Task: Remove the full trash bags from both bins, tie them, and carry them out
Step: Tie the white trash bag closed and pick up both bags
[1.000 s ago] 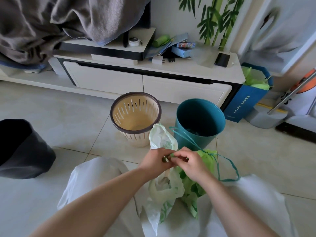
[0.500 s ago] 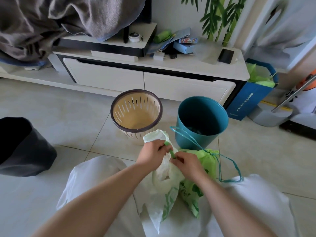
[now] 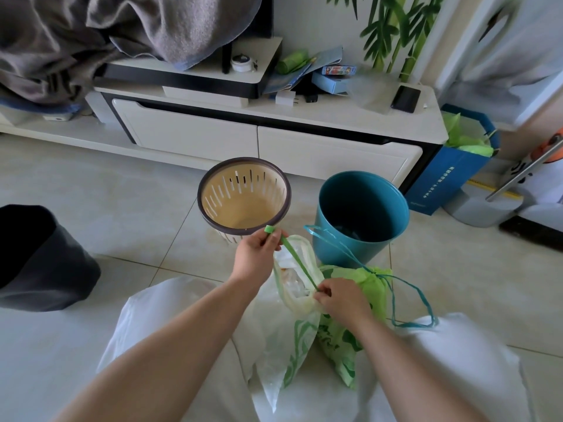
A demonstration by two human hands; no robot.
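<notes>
Drawstring (image 3: pixel 300 264) pinched taut by left grip (image 3: pixel 254 257), centre frame; pale bag (image 3: pixel 286 345) neck pinched by right grip (image 3: pixel 339 301). Thin film could be torn open if overpulled.

We are finding open floor (image 3: pixel 472 269) either side.
Beige bin (image 3: pixel 243 196) and teal bin (image 3: pixel 362 208) are crowding us just ahead; the black bin (image 3: pixel 39 260) is sitting well apart, leftward.

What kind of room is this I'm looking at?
Most likely a home living room: a low white media cabinet with two drawers against the wall, a green bamboo wall decal above it, and a beige slotted plastic bin and teal plastic bin on pale floor tiles.
</notes>
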